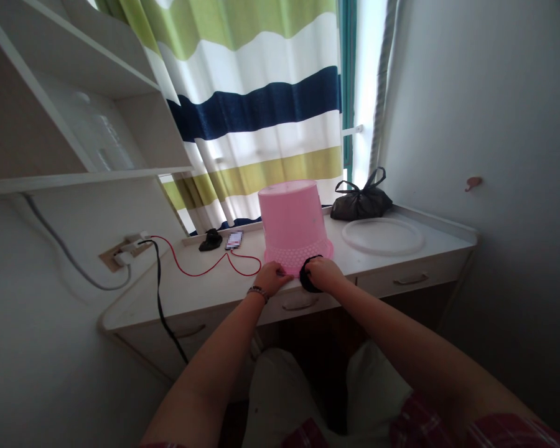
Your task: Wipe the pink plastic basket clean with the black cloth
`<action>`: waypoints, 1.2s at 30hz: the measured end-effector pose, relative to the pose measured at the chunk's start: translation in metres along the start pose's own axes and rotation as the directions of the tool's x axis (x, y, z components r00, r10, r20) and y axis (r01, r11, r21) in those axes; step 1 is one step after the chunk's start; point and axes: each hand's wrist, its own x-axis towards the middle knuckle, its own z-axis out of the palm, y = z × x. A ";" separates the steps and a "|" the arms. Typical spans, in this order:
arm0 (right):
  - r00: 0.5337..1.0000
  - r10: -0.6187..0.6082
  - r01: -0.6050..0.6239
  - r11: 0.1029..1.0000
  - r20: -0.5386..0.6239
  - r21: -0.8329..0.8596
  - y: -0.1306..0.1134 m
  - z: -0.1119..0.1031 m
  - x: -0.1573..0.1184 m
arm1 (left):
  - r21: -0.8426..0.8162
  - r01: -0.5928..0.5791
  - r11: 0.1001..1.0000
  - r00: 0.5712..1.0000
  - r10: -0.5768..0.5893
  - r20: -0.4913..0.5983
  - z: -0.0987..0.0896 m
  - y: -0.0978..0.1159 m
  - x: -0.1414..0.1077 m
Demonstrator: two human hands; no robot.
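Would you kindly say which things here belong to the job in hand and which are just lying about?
In use: pink bucket, left hand at its rim; black bundle in right hand.

Apparently lying about: phone, red cable, tied black bag, small dark lump, pale ring.

And the phone (234,241) shows only an unreadable, pixelated screen! The upturned pink bucket (293,218) hides its mouth; the right hand (325,272) covers part of a dark bundle (309,284), fabric or plastic, can't tell! Up top, the striped curtain (256,56) runs out of frame!

Room front-left, pink bucket (292,218) blocking centre, perhaps tight behind
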 end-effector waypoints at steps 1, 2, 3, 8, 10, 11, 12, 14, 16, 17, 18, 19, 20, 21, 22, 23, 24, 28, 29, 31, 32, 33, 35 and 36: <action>1.000 -0.005 0.005 1.000 0.002 -0.012 -0.006 0.000 0.002 | -0.001 0.002 1.000 1.000 -0.002 -0.001 0.000 0.000 0.000; 1.000 -0.011 0.011 1.000 0.004 -0.022 -0.012 0.001 0.003 | -0.001 0.005 1.000 1.000 -0.005 -0.001 0.000 0.000 0.000; 1.000 -0.015 0.015 0.999 0.007 -0.031 -0.018 0.001 0.005 | 0.000 0.007 1.000 1.000 -0.007 -0.001 0.000 0.000 0.000; 1.000 0.015 -0.015 0.999 -0.018 -0.038 -0.043 0.004 0.011 | -0.008 -0.020 1.000 1.000 0.020 0.010 0.001 0.000 0.001; 0.998 0.056 -0.057 0.998 -0.028 -0.032 -0.049 0.006 0.012 | -0.005 -0.016 1.000 1.000 0.016 0.014 0.001 0.000 0.001; 0.997 0.070 -0.071 0.997 -0.033 -0.030 -0.050 0.007 0.013 | -0.001 -0.011 1.000 1.000 0.011 0.015 0.001 0.000 0.001; 0.996 0.076 -0.078 0.997 -0.038 -0.030 -0.051 0.007 0.013 | 0.003 -0.008 1.000 1.000 0.008 0.014 0.001 0.001 0.001; 0.997 0.067 -0.069 0.997 -0.044 -0.028 -0.049 0.008 0.012 | 0.013 -0.008 1.000 1.000 0.008 0.010 0.001 0.001 0.001; 0.998 0.052 -0.053 0.998 -0.043 -0.024 -0.047 0.008 0.011 | 0.022 -0.006 1.000 1.000 0.006 0.006 0.001 0.002 0.001; 0.998 0.049 -0.050 0.999 -0.041 -0.023 -0.046 0.008 0.011 | 0.026 -0.004 1.000 1.000 0.004 0.005 0.001 0.002 0.001; 0.998 0.049 -0.050 0.999 -0.041 -0.023 -0.045 0.008 0.010 | 0.030 0.000 1.000 1.000 0.000 0.005 0.000 0.003 0.001; 0.998 0.050 -0.051 0.998 -0.043 -0.023 -0.044 0.008 0.010 | 0.033 0.005 0.999 1.000 -0.006 0.006 0.000 0.003 0.001; 0.998 0.051 -0.052 0.998 -0.047 -0.021 -0.043 0.008 0.010 | 0.037 0.012 0.999 1.000 -0.013 0.008 0.000 0.004 0.001; 0.997 0.052 -0.053 0.998 -0.053 -0.018 -0.042 0.009 0.010 | 0.039 0.019 0.999 1.000 -0.020 0.010 0.000 0.004 0.001; 0.997 0.054 -0.055 0.998 -0.061 -0.011 -0.041 0.010 0.010 | 0.041 0.024 0.999 1.000 -0.025 0.012 0.000 0.004 0.001; 0.996 0.057 -0.057 0.998 -0.070 -0.001 -0.040 0.011 0.009 | 0.041 0.026 0.999 1.000 -0.026 0.012 0.000 0.004 0.001; 0.995 0.059 -0.058 0.998 -0.080 0.011 -0.038 0.012 0.009 | 0.041 0.023 0.999 1.000 -0.023 0.009 -0.001 0.004 0.001; 0.990 0.075 -0.068 0.996 -0.118 0.066 -0.031 0.020 0.005 | 0.041 0.014 0.999 1.000 -0.013 -0.009 0.000 0.003 0.001; 0.988 0.081 -0.071 0.994 -0.131 0.081 -0.030 0.022 0.003 | 0.040 0.013 0.999 1.000 -0.013 -0.011 0.000 0.003 0.001; 0.982 0.091 -0.074 0.992 -0.163 0.106 -0.028 0.026 0.001 | 0.035 0.006 0.999 1.000 -0.006 -0.012 0.000 0.003 0.000; 0.979 0.093 -0.073 0.991 -0.181 0.116 -0.028 0.027 0.000 | 0.032 0.001 0.999 1.000 0.000 -0.013 0.000 0.003 0.000; 0.976 0.093 -0.069 0.990 -0.197 0.124 -0.027 0.029 0.000 | 0.029 -0.003 1.000 1.000 0.004 -0.013 0.000 0.003 0.000; 0.971 0.086 -0.056 0.988 -0.222 0.141 -0.027 0.032 -0.001 | 0.027 0.003 1.000 1.000 -0.003 -0.010 0.000 0.002 0.000; 0.969 0.082 -0.048 0.988 -0.232 0.148 -0.027 0.033 -0.001 | 0.027 0.013 1.000 1.000 -0.013 -0.007 0.000 0.002 0.000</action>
